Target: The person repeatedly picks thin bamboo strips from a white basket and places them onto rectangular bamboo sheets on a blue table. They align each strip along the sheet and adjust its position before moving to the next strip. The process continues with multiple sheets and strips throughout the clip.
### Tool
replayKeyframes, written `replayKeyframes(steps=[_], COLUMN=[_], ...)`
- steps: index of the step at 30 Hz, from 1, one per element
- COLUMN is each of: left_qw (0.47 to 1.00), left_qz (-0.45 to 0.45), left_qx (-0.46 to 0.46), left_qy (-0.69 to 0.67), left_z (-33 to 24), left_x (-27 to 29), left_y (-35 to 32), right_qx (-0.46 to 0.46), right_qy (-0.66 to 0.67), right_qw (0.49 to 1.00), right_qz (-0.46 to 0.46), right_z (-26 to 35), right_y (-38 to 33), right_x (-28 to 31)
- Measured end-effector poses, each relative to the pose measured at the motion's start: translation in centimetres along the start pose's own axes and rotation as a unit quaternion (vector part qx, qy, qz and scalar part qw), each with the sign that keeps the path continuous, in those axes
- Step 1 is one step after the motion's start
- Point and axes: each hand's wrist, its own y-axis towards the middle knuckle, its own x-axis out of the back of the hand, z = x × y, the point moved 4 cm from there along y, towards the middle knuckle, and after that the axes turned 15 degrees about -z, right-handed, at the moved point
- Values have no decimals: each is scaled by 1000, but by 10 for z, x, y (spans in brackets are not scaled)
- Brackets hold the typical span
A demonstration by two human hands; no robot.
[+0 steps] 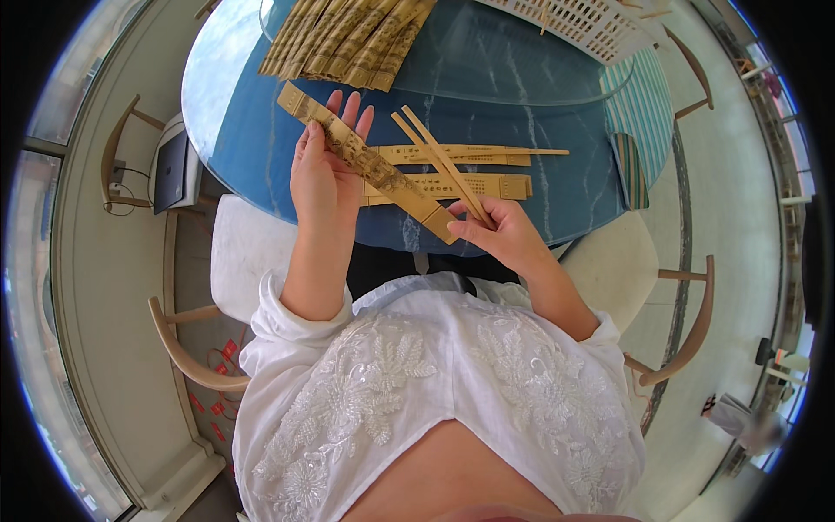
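Note:
A gold paper chopstick sleeve (376, 165) with dark printed pictures lies slantwise across my left hand (326, 187). My left thumb presses it against the palm side while the fingers stretch up behind it. My right hand (504, 230) grips a pair of pale wooden chopsticks (444, 165) near their lower ends. The right fingertips are also at the sleeve's lower end. The chopsticks are outside this sleeve, pointing up and left. Beneath them on the blue table lie several more gold sleeves (509, 186); a chopstick tip (552, 152) sticks out at the right of the upper ones.
A fanned pile of gold sleeves (348, 39) sits at the far left on the glass turntable (487, 91). At the far right is a white plastic basket (600, 35) with chopsticks. Striped cloth (639, 113) covers the table's right edge. Chairs stand around; one holds a laptop (170, 174).

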Motion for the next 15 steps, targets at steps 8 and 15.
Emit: replayKeyframes(steps=[8,15], left_qw=[999,866], left_qz=[-17,-59], left_qx=[-35,-444], left_qy=[9,223], left_z=[5,-5], left_x=[36,94], left_y=[18,5], right_qx=[-24,-5], right_qy=[6,-68], right_qw=[999,993], right_qz=[-38,-98], right_z=[-8,-14], right_y=[4,10], right_x=[11,24])
